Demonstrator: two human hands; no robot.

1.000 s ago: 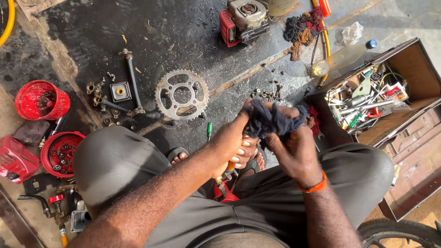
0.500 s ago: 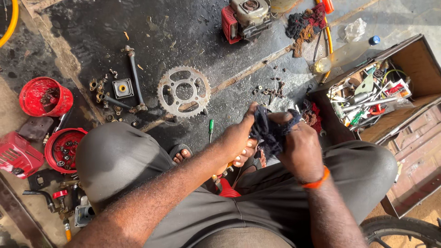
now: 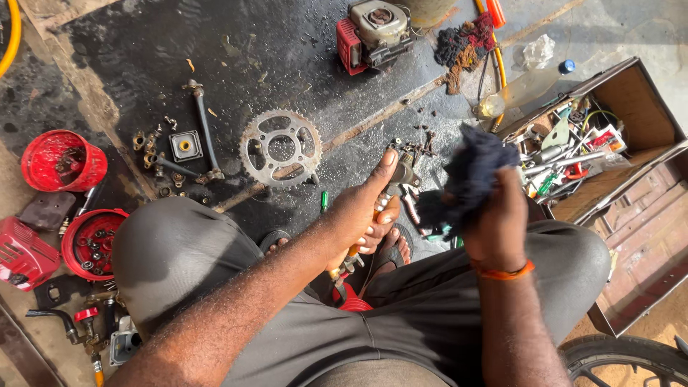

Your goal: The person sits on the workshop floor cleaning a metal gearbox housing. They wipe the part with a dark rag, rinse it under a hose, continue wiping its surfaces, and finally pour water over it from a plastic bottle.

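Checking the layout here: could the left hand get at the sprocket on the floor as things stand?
Probably yes, once it is emptied. The sprocket lies flat on open floor just ahead of the left hand, with nothing between them. But that hand is gripping a metal part, so it is not free.

Hands parted, rag lifted off the part

Earlier both hands were bunched together around the dark rag (image 3: 469,179). Now the right hand (image 3: 494,218) has drawn the rag away to the right and raised it, while the left hand (image 3: 365,211) alone grips the small metal part (image 3: 401,172), which now shows uncovered, thumb stretched up beside it.
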